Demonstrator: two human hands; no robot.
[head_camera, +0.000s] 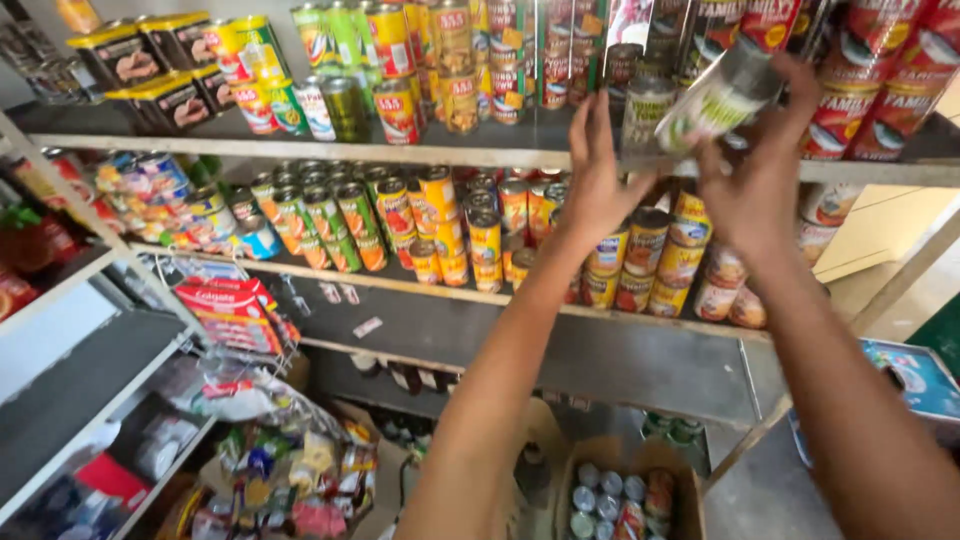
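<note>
Right hand: the right hand (755, 190) is raised to the top shelf, fingers wrapped round a tilted can (715, 100) with a green and white label, held tight at its lower end.
Left hand: the left hand (597, 180) is spread wide open, palm turned to the can, fingers pointing up; nothing is gripped, and whether a fingertip touches the can can't really be told.
Can: it's kept up in the air, leaning right, just in front of the top shelf (500, 150), beside a grey-lidded tin (645, 105) stood there.
Top shelf: packed with red-labelled cans (880, 90) on the right, flat yellow-rimmed tins (150, 65) on the left.
Middle shelf: rows of orange and green cans (400, 215) are lined up under the hands.
Floor: a cardboard box (625, 495) of cans is seen below, top-down.
Left side: red toothpaste boxes (230, 300) are hung on a rack, with snack packets (290, 475) piled underneath.
</note>
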